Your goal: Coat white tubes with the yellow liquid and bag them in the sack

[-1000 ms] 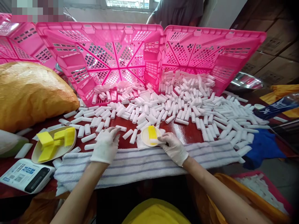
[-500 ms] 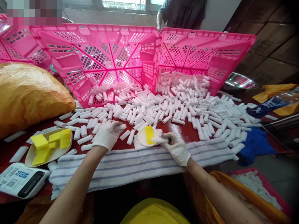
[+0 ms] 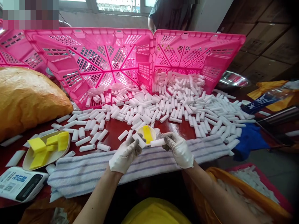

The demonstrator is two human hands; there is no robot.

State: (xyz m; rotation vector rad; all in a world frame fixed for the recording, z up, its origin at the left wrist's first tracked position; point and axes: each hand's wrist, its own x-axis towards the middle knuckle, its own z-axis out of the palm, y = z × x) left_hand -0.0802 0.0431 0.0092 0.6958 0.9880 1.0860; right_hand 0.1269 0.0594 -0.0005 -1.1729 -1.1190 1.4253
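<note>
My left hand [image 3: 128, 152], in a white glove with grey fingertips, is closed on a short white tube [image 3: 139, 140], tilted. Opposite it, my right hand [image 3: 175, 147], gloved alike, pinches another white tube [image 3: 157, 142] lying nearly level and pointing left. The two tubes are close but apart. Just behind them sits a small round dish [image 3: 153, 133] with a yellow sponge piece [image 3: 147, 134] in it, partly hidden by the left tube. Loose white tubes [image 3: 168, 104] are heaped across the red table [image 3: 112, 132]. Beneath both hands runs a striped towel [image 3: 93, 171].
Pink crates [image 3: 112, 59] stand tipped behind the heap. At left are an orange sack [image 3: 30, 99], a tray [image 3: 26, 163] with yellow sponges [image 3: 37, 144] and a white device [image 3: 22, 183]. A bottle [image 3: 263, 99] lies at right. A person [image 3: 173, 15] stands behind the crates.
My left hand has moved right, bringing its tube from the heap's front edge to beside the dish. My right hand stays near the dish with its tube. The view has shifted slightly.
</note>
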